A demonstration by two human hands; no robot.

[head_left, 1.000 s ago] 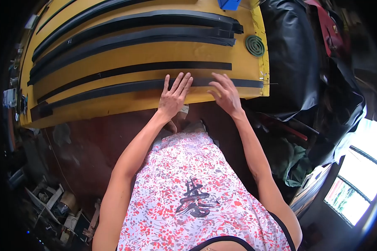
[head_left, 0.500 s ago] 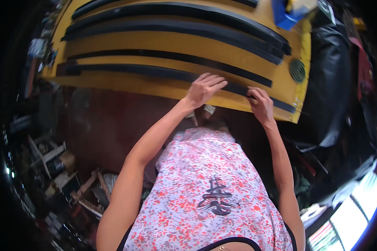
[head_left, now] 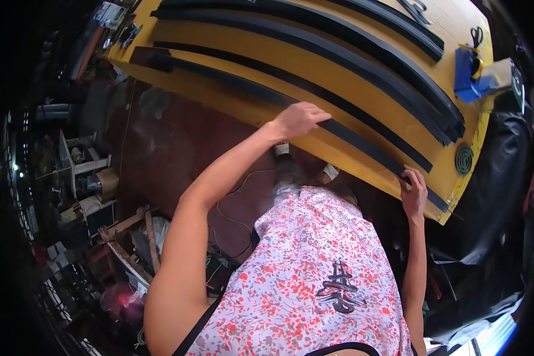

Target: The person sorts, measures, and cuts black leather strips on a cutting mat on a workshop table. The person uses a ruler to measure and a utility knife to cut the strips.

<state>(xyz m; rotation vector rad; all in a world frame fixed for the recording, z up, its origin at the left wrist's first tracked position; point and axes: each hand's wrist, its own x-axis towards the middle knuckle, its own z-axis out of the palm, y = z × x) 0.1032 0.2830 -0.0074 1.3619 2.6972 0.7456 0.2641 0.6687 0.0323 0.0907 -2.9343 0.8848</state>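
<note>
A long black strip (head_left: 362, 141) lies along the near edge of the yellow table. My left hand (head_left: 302, 118) is closed over its middle, fingers together and pointing right; the fingertips' underside is hidden. Toward the strip's right end, my right hand (head_left: 415, 188) grips its near edge with bent fingers, thumb beneath. A second, thinner black strip (head_left: 338, 101) runs just behind it, untouched by either hand.
Bundles of wider black strips (head_left: 338, 52) lie farther back on the yellow table (head_left: 255, 50). At the right are a green coil (head_left: 463, 159), a blue holder (head_left: 467, 74) with scissors (head_left: 476, 37), and black sheeting (head_left: 504, 172). Wooden scraps (head_left: 127, 255) clutter the lower left.
The view has turned, so the table now slopes down to the right. My right hand has slid along the strip toward its right end, widening the gap from my left hand.
</note>
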